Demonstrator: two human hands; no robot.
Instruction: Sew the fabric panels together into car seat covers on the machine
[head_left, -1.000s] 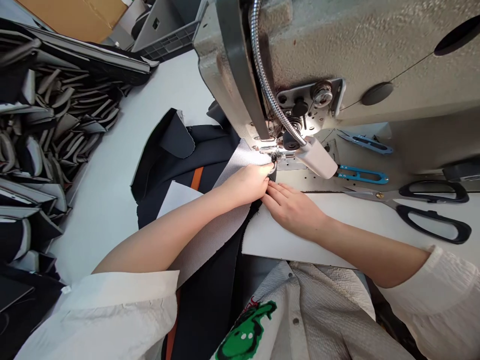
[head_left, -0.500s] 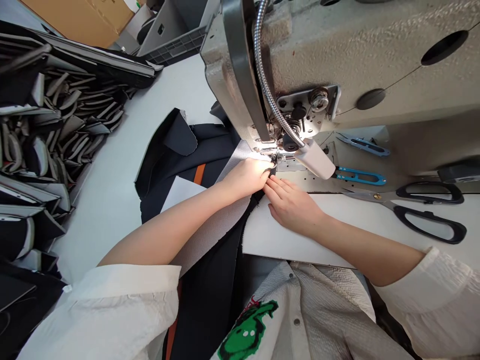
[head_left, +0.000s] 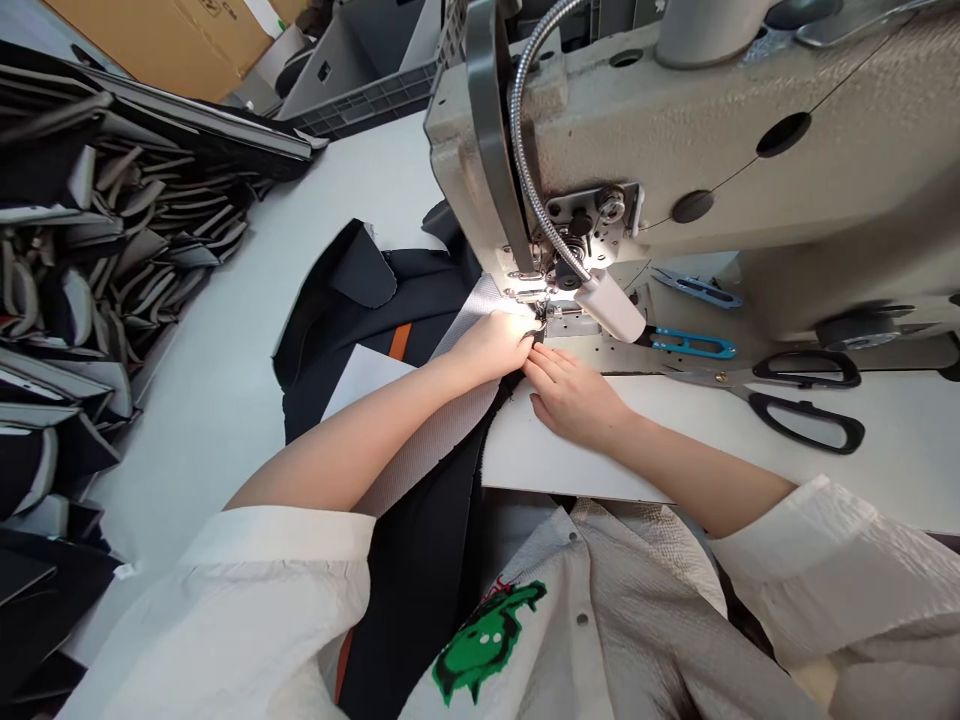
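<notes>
Dark navy fabric [head_left: 420, 290] with an orange strip [head_left: 400, 341] lies under the sewing machine [head_left: 570, 130] and hangs down over the table edge. My left hand [head_left: 495, 345] is closed on the fabric edge beside the lit needle area [head_left: 538, 312]; its fingertips are partly hidden. Close against it, my right hand [head_left: 574, 395] has its fingers stretched out flat, tips touching the same dark edge, with the thumb apart. A pale grey mesh piece [head_left: 427, 440] runs beneath my left forearm, with a white piece [head_left: 367, 378] beside it.
Black-handled scissors [head_left: 806, 430], blue thread snips [head_left: 691, 343] and a second pair of snips [head_left: 697, 288] lie right of the needle. Stacked dark padded pieces [head_left: 150, 220] fill the left side. A grey crate [head_left: 367, 90] and cardboard box [head_left: 165, 45] stand behind.
The camera view has shifted, so the machine and scissors appear further left and more of the machine's top shows. My hands keep nearly the same place at the fabric edge.
</notes>
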